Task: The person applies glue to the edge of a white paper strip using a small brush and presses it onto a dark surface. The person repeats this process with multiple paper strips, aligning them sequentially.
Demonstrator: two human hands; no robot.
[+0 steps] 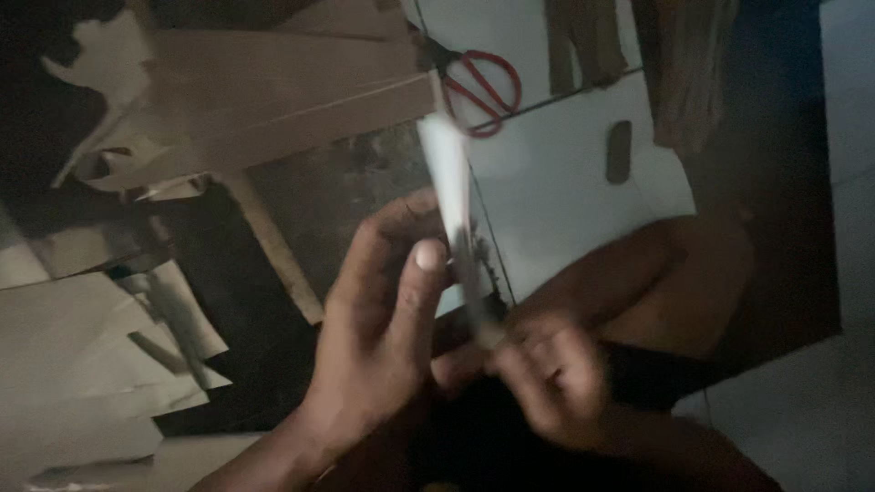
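Observation:
My left hand (383, 319) pinches a narrow white strip of paper or card (448, 173) between thumb and fingers, about halfway along it. The strip rises toward the top of the view and is blurred. At its lower end my right hand (547, 374), also blurred, closes on the same strip. Both hands are near the middle of the dim view. Red-handled scissors (483, 87) lie beyond the strip's upper tip on a white surface (565, 182).
Large brown cardboard pieces (273, 91) lie at the upper left, with paler paper sheets (82, 364) stacked at the left edge. A small dark oblong object (619, 151) rests on the white surface. Brown strips (583, 41) hang at the top right.

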